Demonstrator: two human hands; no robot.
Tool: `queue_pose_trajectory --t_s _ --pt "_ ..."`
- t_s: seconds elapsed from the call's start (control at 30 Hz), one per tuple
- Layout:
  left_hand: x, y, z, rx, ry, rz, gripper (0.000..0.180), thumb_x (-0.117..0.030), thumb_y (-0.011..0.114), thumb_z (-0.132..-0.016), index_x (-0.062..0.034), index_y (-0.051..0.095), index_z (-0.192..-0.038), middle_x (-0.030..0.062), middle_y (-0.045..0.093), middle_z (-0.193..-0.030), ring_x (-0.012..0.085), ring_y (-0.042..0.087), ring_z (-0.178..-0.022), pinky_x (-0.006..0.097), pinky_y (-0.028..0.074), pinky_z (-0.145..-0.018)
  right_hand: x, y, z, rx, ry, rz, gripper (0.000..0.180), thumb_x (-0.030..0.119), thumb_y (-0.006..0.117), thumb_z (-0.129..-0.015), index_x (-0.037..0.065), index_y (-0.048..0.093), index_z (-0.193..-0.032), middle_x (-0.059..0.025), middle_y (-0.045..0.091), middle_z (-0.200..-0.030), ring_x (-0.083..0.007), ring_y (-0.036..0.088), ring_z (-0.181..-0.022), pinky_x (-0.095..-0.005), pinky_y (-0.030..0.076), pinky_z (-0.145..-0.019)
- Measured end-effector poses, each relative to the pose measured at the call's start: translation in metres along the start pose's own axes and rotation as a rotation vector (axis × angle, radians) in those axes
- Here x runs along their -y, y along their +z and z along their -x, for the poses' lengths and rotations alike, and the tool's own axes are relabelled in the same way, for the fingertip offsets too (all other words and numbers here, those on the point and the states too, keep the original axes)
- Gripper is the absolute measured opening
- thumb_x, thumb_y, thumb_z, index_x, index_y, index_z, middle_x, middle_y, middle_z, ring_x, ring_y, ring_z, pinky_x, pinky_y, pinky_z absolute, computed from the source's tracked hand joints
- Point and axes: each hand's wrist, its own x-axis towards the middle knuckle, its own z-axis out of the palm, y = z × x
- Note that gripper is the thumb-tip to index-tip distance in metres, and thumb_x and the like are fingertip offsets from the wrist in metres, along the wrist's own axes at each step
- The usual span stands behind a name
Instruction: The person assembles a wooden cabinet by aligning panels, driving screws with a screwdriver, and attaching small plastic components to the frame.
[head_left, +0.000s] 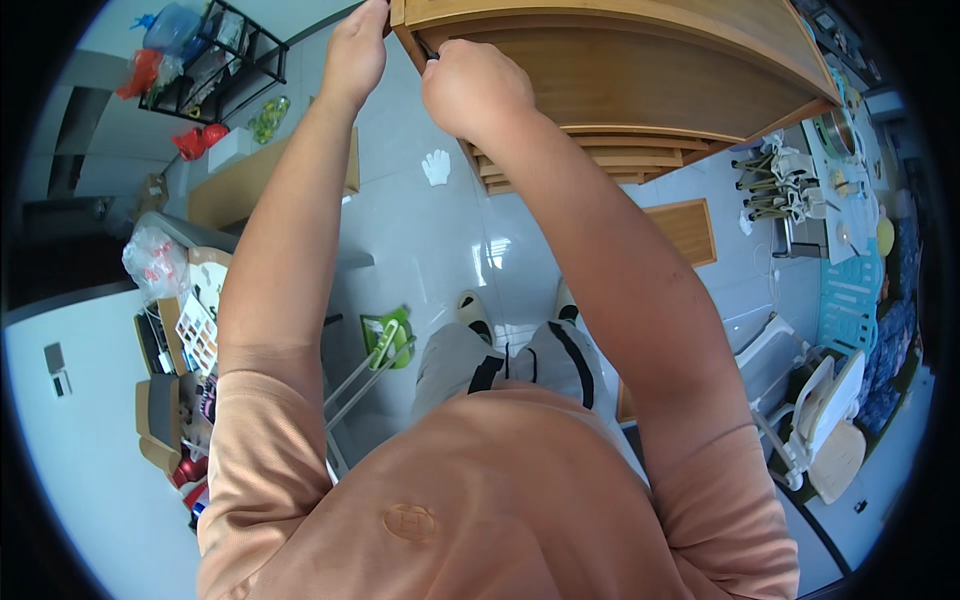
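A large wooden cabinet [640, 80] with an open, recessed front stands before me at the top of the view. My right hand [478, 88] is closed in a fist at the cabinet's left front edge, inside the frame. A small dark tip pokes out by its thumb; the rest of what it holds is hidden. My left hand [357, 55] is raised against the outer left side of the cabinet, by its corner. Its fingers are mostly hidden behind the hand and cut off by the top of the picture.
Wooden slats [610, 155] show under the cabinet, and a wooden panel [683, 232] lies on the floor. A white glove [436, 167] is on the tiles. A green dustpan [385, 338] stands left of my feet. Folding chairs [820, 410] are at right; boxes [160, 420] at left.
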Motion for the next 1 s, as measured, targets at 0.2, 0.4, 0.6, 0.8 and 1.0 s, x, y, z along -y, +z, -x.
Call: queue_pose_trajectory --t_s 0.2,0.4,0.6,0.8,1.0 --pt "0.002 -0.023 -0.029 0.254 -0.051 -0.221 0.045 -0.032 0.035 -0.096 -0.0113 0.033 -0.136 0.0076 0.043 -0.131 0.0179 0.046 -0.114 0.035 0.037 -0.097 0.002 -0.001 -0.013 -0.038 0.047 -0.075 0.021 0.008 0.049 -0.075 0.002 0.065 -0.087 -0.0148 0.065 -0.085 -0.0269 0.064 -0.08 -0.0351 0.05 -0.068" --pt "-0.026 0.022 -0.035 0.19 -0.393 0.043 0.058 -0.026 0.04 -0.093 -0.0168 0.009 -0.141 0.0067 0.032 -0.137 0.0222 0.038 -0.12 0.046 0.034 -0.095 -0.003 -0.002 -0.016 -0.005 0.023 -0.021 0.022 0.009 0.048 -0.076 0.004 0.064 -0.09 -0.0147 0.064 -0.089 -0.0273 0.063 -0.085 -0.0357 0.05 -0.072" --pt "-0.025 0.018 -0.043 0.24 -0.443 0.039 0.056 -0.024 0.038 -0.093 -0.0214 0.009 -0.141 0.0051 0.034 -0.135 0.023 0.036 -0.12 0.051 0.033 -0.094 0.001 0.03 -0.02 -0.155 0.123 -0.396 0.024 0.018 0.046 -0.084 0.001 0.061 -0.092 -0.0187 0.063 -0.09 -0.0341 0.061 -0.087 -0.041 0.048 -0.074" --pt "-0.028 0.018 -0.045 0.252 -0.461 -0.022 0.065 -0.026 0.039 -0.094 -0.0193 -0.003 -0.143 0.0064 0.031 -0.138 0.0222 0.038 -0.119 0.046 0.034 -0.094 0.021 0.078 -0.024 -0.482 0.205 -0.66 0.025 0.023 0.045 -0.087 0.0 0.055 -0.09 -0.0239 0.06 -0.082 -0.0405 0.058 -0.082 -0.0476 0.045 -0.072" --pt "-0.02 0.015 -0.048 0.225 -0.443 0.038 0.059 -0.025 0.038 -0.093 -0.0201 0.006 -0.142 0.0045 0.036 -0.134 0.0202 0.04 -0.117 0.046 0.035 -0.093 0.027 0.069 -0.022 -0.456 0.21 -0.727 0.023 0.021 0.045 -0.087 0.0 0.054 -0.089 -0.0229 0.061 -0.08 -0.0403 0.058 -0.078 -0.047 0.045 -0.069"
